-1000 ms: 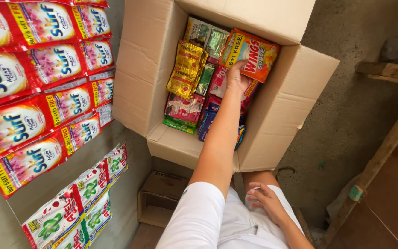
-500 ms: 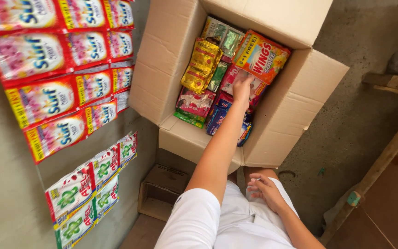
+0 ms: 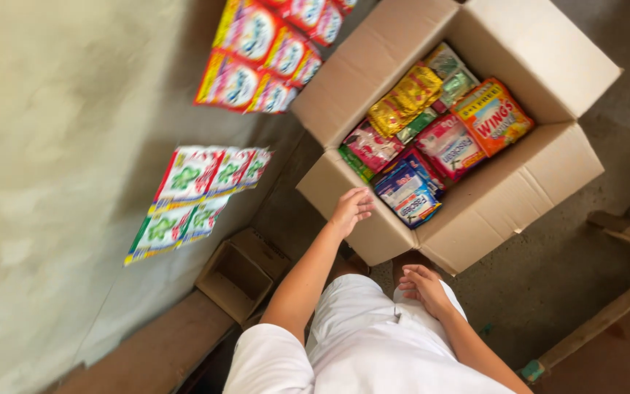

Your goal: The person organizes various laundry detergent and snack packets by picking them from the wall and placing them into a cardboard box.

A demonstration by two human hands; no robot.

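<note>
An open cardboard box (image 3: pixel 526 186) stands on the floor, packed with colourful sachet packs: yellow ones (image 3: pixel 405 98), a pink pack (image 3: pixel 450 144), an orange pack (image 3: pixel 491 117) and blue packs (image 3: pixel 407 191). My left hand (image 3: pixel 351 209) hovers empty at the box's near flap, fingers apart, just beside the blue packs. My right hand (image 3: pixel 426 289) rests on my lap on white clothing, holding nothing.
Strips of red sachets (image 3: pixel 267 51) and green-and-white sachets (image 3: pixel 195 193) hang on the grey wall to the left. A small empty cardboard box (image 3: pixel 242 273) sits on the floor by the wall. Wooden pieces (image 3: pixel 607 314) lie at right.
My left hand has pulled back out of the box, from the packs inside to the near flap. The view has swung, so the box now lies further right and up.
</note>
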